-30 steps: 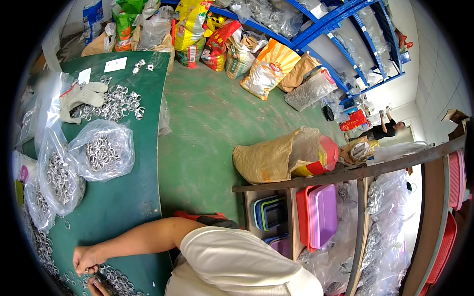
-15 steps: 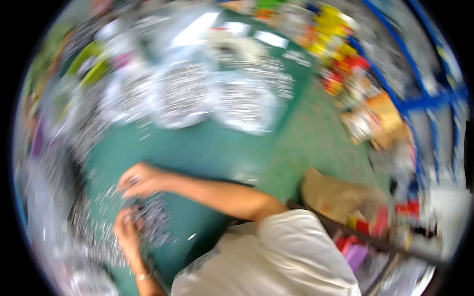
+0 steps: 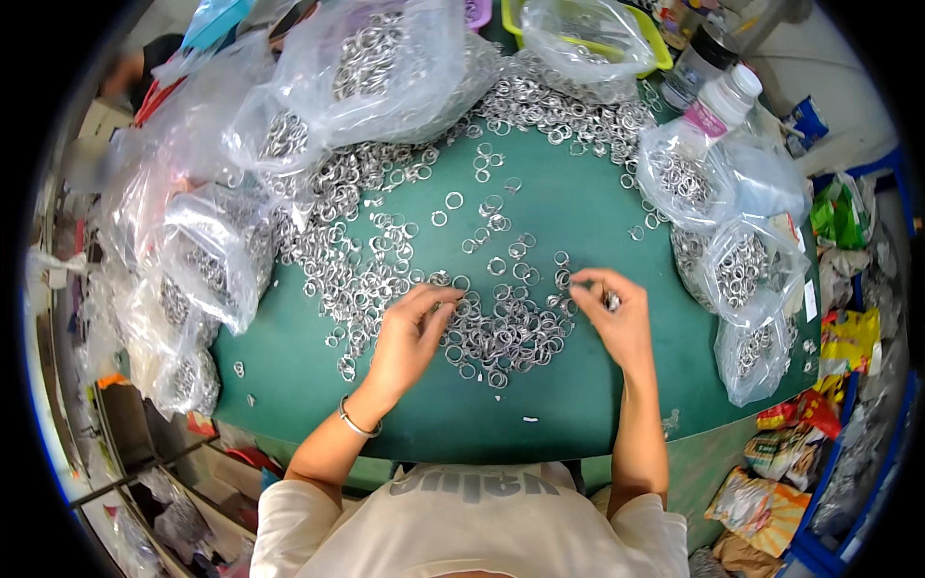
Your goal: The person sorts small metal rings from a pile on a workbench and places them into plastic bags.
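A loose pile of small silver metal rings [image 3: 511, 332] lies on the green table in front of me. At its left edge my left hand [image 3: 414, 332] is closed, thumb and fingers pinched at a ring by the fingertips. My right hand [image 3: 620, 313], at the pile's right side, has its fingers curled round some rings [image 3: 611, 301] that show in the palm. Its thumb and index fingertip meet beside more rings [image 3: 562, 277]. A wider spread of rings [image 3: 356, 265] covers the table to the left, with a few scattered ones beyond my hands.
Clear plastic bags of rings [image 3: 217, 255] line the left, and more bags [image 3: 742, 270] stand on the right. A yellow-green basket [image 3: 660, 48], a purple basket [image 3: 477, 12] and a white bottle [image 3: 732, 91] are at the back. Blue shelving [image 3: 819, 482] holds packages at the right.
My view has swung round, from a blurred, tilted one to a steady, straight one. My hands, close together before, are now apart on either side of the pile.
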{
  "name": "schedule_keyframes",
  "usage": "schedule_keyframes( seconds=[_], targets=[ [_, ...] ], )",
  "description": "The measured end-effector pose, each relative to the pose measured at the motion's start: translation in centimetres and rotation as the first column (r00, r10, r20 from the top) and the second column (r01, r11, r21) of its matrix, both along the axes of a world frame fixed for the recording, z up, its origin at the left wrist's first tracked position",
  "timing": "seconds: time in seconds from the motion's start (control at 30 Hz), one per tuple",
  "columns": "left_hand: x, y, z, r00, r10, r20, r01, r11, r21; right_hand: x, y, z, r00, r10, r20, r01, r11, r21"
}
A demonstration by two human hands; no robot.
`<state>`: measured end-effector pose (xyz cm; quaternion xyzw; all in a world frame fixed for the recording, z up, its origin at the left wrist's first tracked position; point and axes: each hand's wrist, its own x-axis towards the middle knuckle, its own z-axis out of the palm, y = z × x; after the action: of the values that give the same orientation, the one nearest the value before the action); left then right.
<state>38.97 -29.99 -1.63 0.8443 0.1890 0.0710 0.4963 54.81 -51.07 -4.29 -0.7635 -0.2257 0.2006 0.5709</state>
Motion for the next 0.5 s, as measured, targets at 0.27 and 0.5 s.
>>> schedule_keyframes(
  seconds=[0.27, 0.5],
  targets=[
    [-1.9, -2.0, -0.7, 0.964, -0.262, -0.040, 0.258, 0.889, 0.377, -1.8, -0.6, 0.5, 0.862, -0.006, 0.507, 0.198, 0.924, -0.326],
    [-3.0, -3.0, -0.4, 0.948, -0.318, -0.009, 0.297, 0.877, 0.377, -3.8, -0.9, 3.2, 0.901, 0.029, 0.433, 0.192, 0.868, -0.459]
  ],
)
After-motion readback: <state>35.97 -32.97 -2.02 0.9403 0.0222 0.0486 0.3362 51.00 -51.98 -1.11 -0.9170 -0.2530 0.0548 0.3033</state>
